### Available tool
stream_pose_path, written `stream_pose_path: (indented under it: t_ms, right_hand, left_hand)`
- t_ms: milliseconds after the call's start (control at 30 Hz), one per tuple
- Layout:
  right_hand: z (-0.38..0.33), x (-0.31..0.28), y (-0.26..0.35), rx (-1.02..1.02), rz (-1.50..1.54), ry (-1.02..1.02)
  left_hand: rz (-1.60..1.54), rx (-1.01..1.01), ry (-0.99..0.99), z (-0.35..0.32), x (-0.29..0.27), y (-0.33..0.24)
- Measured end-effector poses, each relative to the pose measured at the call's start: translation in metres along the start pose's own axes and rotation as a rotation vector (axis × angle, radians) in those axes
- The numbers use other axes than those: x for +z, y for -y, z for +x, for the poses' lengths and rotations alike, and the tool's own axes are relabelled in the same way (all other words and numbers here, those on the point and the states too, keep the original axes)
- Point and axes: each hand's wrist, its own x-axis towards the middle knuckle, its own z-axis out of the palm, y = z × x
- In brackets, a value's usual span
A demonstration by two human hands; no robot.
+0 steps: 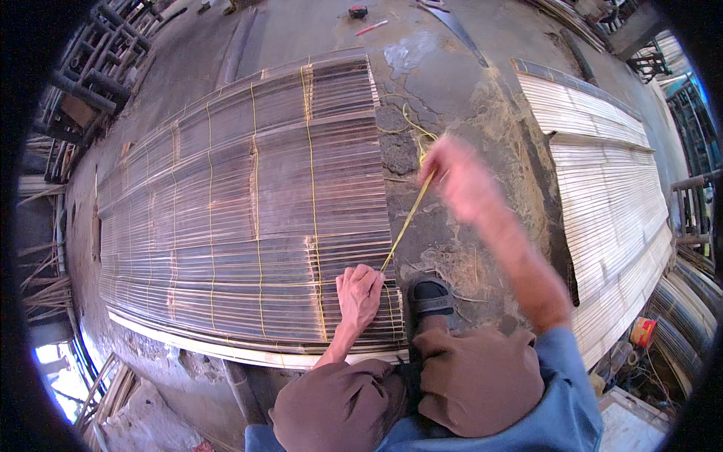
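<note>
A wide mat of thin dark slats (226, 203), bound by several yellow cords, lies on the floor in front of me and to the left. My left hand (359, 294) is closed in a pinch at the mat's near right corner, where a yellow cord (407, 223) meets the slats. From there the cord runs taut, up and right, to my right hand (454, 175). That hand is lifted over the floor beside the mat's right edge, closed round the cord and blurred by motion. Loose loops of cord hang beyond it.
A pale slatted mat (595, 166) lies to the right. At the far side are a handsaw (454, 29), a red pen-like stick (371, 28) and a dark tape measure (358, 11). My sandalled foot (431, 298) stands by the mat's near right corner. Poles (98, 83) are stacked at the left.
</note>
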Motion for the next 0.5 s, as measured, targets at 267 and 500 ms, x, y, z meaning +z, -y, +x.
stream_pose_path:
  t_ms: [267,500]
  right_hand:
    - [0.094,-0.302,0.02,-0.046,0.013,-0.474]
    - [0.099,-0.435,-0.014,0.032,-0.468,-0.678]
  left_hand:
    - [0.008,-0.019,0.013,0.0,0.007,-0.004]
    - [0.047,-0.072,0.025,-0.002,0.003,0.0]
